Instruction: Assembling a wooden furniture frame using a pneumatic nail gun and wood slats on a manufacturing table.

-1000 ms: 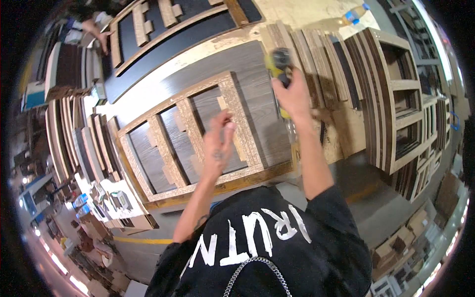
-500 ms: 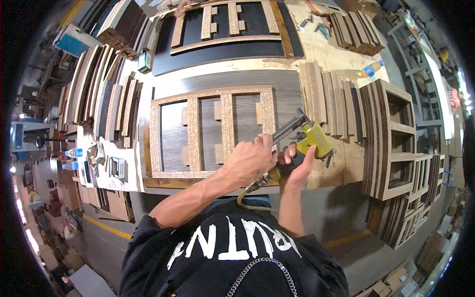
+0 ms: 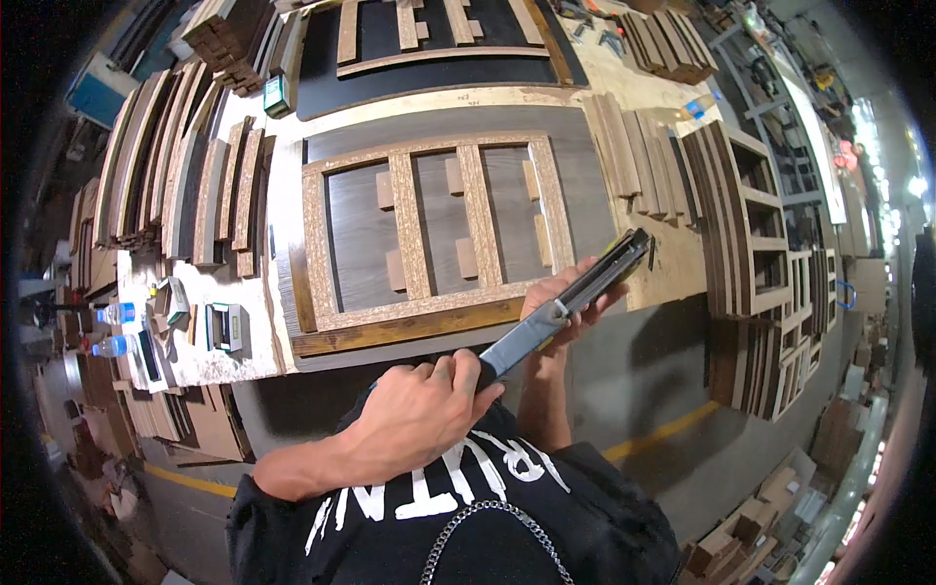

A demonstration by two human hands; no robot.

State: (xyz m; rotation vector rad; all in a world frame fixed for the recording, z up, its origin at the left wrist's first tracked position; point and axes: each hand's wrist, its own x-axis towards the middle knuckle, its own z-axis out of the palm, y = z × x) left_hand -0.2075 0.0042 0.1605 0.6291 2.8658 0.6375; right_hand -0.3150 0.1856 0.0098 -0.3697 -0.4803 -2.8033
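Observation:
My right hand (image 3: 568, 304) grips the body of a long dark nail gun (image 3: 597, 281) with a yellow-green trim, held in the air near the table's front edge. My left hand (image 3: 421, 421) is closed around the lower end of its grey magazine bar (image 3: 524, 340), close to my chest. Just beyond the tool lies a chipboard frame (image 3: 409, 244) with three openings, flat on a grey wood-grain panel (image 3: 575, 161). Small wooden blocks (image 3: 466, 258) sit inside the openings.
Stacks of wood strips (image 3: 200, 185) line the table's left side, with more strips (image 3: 624, 146) at the right. Two plastic bottles (image 3: 115, 329) and small boxes (image 3: 224, 327) sit at the front left corner. Finished frames (image 3: 760, 263) lean at the right. A dark panel (image 3: 439, 49) lies farther back.
My left hand left the frame and took hold of the nail gun's magazine end. My right hand brought the tool from above the frame's right side back toward my body.

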